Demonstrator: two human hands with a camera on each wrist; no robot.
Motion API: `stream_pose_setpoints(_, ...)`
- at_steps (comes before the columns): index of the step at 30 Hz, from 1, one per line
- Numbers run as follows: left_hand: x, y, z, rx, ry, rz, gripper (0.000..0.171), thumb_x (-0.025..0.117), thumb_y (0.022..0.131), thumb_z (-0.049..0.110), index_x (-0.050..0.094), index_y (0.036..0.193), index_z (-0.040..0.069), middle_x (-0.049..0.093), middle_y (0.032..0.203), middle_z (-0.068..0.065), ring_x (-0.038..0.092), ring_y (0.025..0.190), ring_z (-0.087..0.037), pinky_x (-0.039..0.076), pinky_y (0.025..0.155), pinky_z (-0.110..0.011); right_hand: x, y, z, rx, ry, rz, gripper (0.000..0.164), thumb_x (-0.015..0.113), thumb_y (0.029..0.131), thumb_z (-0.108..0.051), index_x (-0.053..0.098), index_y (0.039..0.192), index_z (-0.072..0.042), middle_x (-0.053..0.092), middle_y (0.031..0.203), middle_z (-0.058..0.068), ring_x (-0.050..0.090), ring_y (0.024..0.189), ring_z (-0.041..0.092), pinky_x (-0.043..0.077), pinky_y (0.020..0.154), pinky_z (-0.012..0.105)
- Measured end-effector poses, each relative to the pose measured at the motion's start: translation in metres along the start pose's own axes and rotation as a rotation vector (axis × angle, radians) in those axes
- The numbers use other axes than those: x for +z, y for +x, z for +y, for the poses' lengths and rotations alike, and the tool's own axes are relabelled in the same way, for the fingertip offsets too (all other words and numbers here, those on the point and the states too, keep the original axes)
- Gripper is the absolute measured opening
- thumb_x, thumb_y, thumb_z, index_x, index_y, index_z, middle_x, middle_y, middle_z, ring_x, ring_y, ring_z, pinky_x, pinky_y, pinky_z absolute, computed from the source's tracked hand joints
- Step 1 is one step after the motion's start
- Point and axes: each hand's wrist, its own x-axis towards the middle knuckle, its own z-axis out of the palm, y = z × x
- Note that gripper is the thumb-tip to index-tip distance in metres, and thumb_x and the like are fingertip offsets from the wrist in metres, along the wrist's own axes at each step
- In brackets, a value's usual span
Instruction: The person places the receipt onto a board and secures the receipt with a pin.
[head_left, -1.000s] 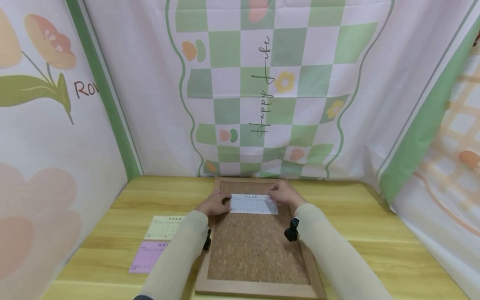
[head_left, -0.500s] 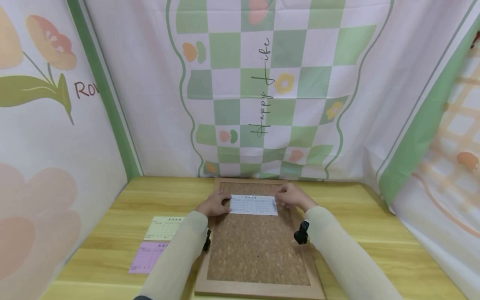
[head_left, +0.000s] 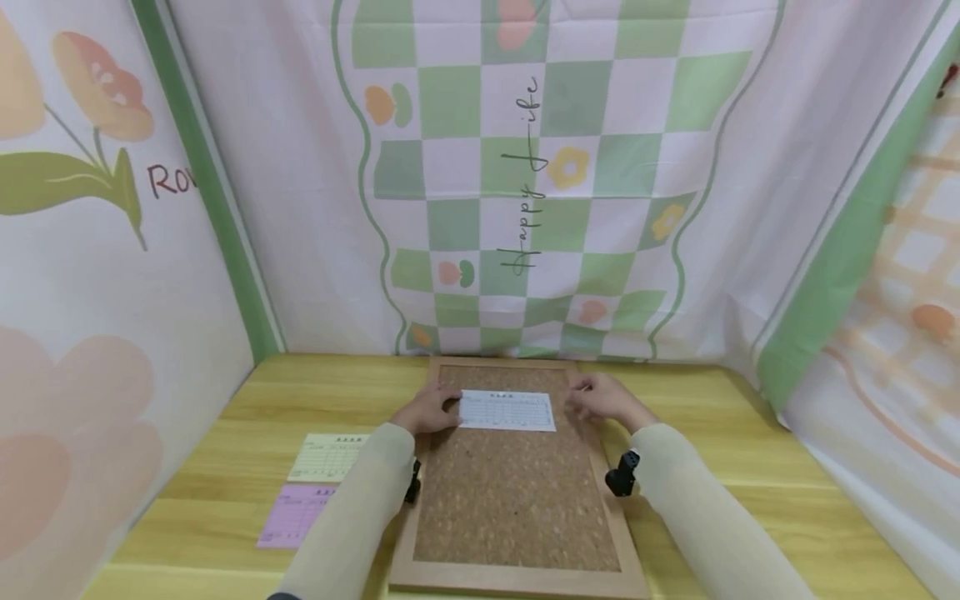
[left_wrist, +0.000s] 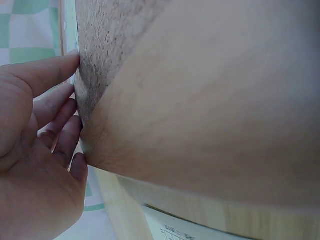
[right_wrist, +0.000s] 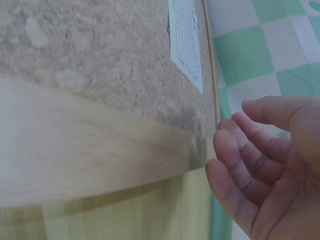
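A form (head_left: 506, 411) lies on the corkboard (head_left: 517, 500), two more slips (head_left: 309, 492) on the table (head_left: 750, 425) left of it.

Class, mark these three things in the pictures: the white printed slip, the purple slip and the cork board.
White printed slip (head_left: 507, 411): head view, middle of its printed face.
Purple slip (head_left: 291, 517): head view, middle of its visible part.
Cork board (head_left: 513, 492): head view, bare cork.
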Motion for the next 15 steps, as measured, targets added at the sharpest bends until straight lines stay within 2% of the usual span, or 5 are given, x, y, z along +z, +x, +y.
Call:
stream_pose_setpoints(4,0.0,-0.002,0.001,-0.005,-0.002,0.001,0.05,0.065,0.097,0.015,0.052,0.144,0.003,0.033,0.156,-0.023,0.024,0.146,-0.037,0.026,0.116,-0.05,0.0,-0.003,0.005,-0.031,-0.039,0.025,0.03,0.059,0.1,-0.013,0.064,0.118,0.012,0.07,0.098,0.02,0.067,0.079,0.027,0.056,0.071,0.042)
stream_pose_setpoints(9,0.0,-0.001,0.0,0.008,0.013,0.006,0.05,0.066,0.096,0.015,0.053,0.143,0.002,0.036,0.154,-0.023,0.028,0.144,-0.038,0.028,0.115,-0.05,0.0,-0.007,0.013,-0.085,-0.132,0.053,0.031,0.062,0.099,-0.013,0.065,0.119,0.011,0.067,0.109,0.023,0.064,0.098,0.036,0.054,0.082,0.049)
stream_pose_setpoints(15,0.0,-0.002,0.002,0.011,0.008,0.006,0.05,0.065,0.096,0.014,0.052,0.143,0.001,0.037,0.154,-0.022,0.029,0.144,-0.037,0.027,0.115,-0.049,-0.003,-0.014,0.02,-0.131,-0.152,0.0,0.039,0.061,0.098,-0.01,0.057,0.13,0.012,0.057,0.131,0.031,0.048,0.125,0.05,0.044,0.098,0.059)
